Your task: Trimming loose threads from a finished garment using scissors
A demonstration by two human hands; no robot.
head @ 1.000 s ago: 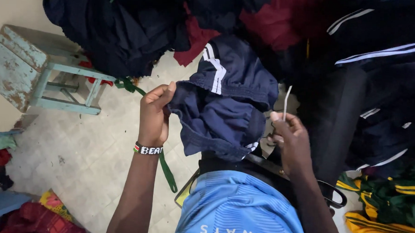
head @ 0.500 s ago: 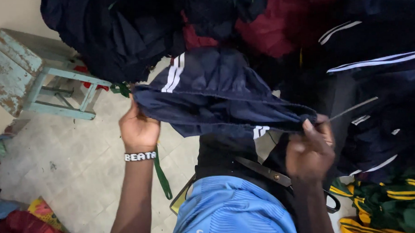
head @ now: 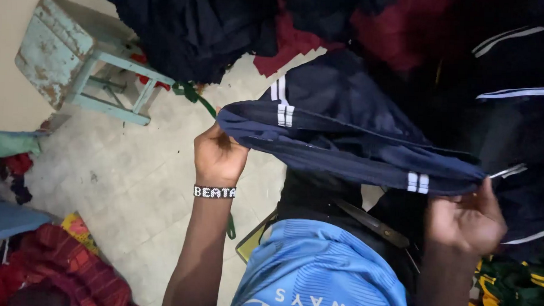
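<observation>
I hold a pair of navy blue shorts [head: 344, 143] with white side stripes, stretched out flat by the waistband between both hands. My left hand [head: 219, 154], with a beaded wristband, grips the left end of the waistband. My right hand [head: 462, 217] grips the right end, where a white drawstring [head: 507, 171] sticks out. Below the shorts is my light blue shirt [head: 322, 272]. A pair of dark scissors [head: 372, 223] lies on my lap under the shorts.
A worn light green wooden stool [head: 76, 55] stands at the upper left on the pale tiled floor [head: 120, 178]. Piles of dark navy and maroon garments [head: 324, 28] fill the top and right. Green and yellow clothes [head: 514, 294] lie lower right, red cloth [head: 69, 266] lower left.
The shorts went from bunched up between my hands to stretched wide. My hands moved apart, the right one far to the right, pulling the waistband taut.
</observation>
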